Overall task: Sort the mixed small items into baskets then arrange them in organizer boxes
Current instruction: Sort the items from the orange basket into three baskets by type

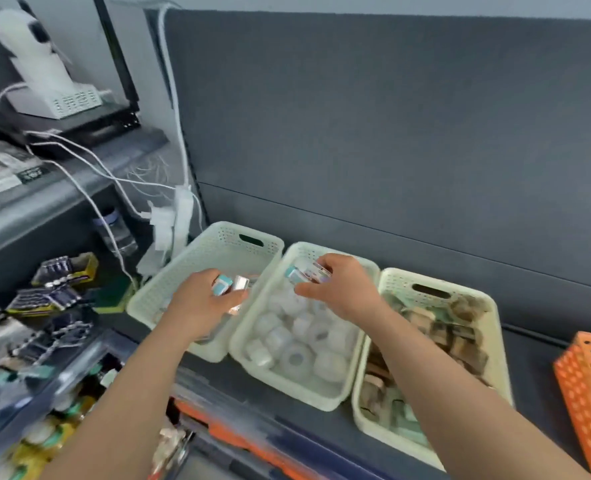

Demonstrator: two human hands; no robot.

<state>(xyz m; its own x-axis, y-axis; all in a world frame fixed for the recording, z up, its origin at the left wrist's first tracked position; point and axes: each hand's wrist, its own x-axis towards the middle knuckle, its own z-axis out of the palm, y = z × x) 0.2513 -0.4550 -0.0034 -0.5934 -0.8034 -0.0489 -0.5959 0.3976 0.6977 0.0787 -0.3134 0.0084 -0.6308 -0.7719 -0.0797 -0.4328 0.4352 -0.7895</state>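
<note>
Three pale green baskets stand side by side on the dark surface. Over the left basket (217, 244), my left hand (200, 303) grips a few small boxes (231, 287) with teal and silver ends. My right hand (339, 289) holds a similar small teal-ended box (304, 273) above the far end of the middle basket (325, 405), which is filled with several clear tape rolls (295, 358). The right basket (494, 327) holds several brown and green items (456, 337).
An orange perforated basket (588, 379) sits at the right edge. At left, packs of batteries (62, 271) and mixed small items fill clear bins. A white power strip (179, 216) with cables hangs against the grey partition behind the baskets.
</note>
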